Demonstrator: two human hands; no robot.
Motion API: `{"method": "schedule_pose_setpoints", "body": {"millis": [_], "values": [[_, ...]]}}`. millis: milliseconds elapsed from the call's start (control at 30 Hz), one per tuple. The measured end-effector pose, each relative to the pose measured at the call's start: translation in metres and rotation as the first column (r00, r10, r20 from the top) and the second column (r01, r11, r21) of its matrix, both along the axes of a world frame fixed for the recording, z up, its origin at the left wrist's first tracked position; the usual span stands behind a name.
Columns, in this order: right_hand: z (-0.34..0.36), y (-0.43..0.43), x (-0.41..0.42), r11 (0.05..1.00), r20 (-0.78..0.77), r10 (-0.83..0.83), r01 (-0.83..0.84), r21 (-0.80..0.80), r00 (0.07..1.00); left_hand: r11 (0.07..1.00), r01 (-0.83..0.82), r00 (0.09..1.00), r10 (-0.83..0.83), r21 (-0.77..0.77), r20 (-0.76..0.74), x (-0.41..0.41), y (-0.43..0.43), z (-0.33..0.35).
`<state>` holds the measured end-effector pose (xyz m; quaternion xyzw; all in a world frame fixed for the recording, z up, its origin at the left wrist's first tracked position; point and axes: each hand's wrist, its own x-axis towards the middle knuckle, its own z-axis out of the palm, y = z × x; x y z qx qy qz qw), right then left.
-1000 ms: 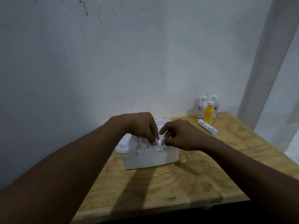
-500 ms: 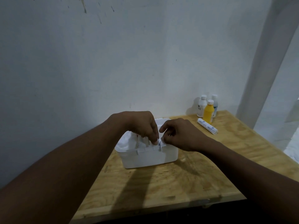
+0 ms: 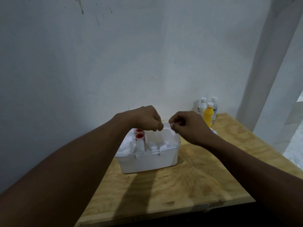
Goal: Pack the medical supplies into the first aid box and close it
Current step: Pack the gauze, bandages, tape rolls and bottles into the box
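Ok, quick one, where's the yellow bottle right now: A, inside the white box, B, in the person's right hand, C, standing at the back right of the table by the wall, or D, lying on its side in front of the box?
C: the yellow bottle stands upright beside two white bottles at the table's back right corner.

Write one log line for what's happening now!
left hand: pinching translucent lid | right hand: pinching lid | white plastic first aid box: open | yellow bottle: unpacked
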<state>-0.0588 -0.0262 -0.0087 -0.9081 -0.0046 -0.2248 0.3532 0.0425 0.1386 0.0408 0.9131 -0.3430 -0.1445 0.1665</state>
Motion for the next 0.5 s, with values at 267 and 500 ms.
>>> {"method": "schedule_pose_setpoints", "body": {"millis": [267, 500], "values": [[-0.017, -0.092, -0.001, 0.947, -0.100, -0.321, 0.323, 0.000, 0.942, 0.994, 0.111, 0.977, -0.105, -0.021, 0.187, -0.003, -0.088, -0.015], [-0.072, -0.149, 0.002, 0.916, -0.226, -0.399, 0.376, -0.141, 0.888, 0.988, 0.156, 0.947, -0.150, 0.002, 0.284, 0.015, -0.170, -0.051]]}}
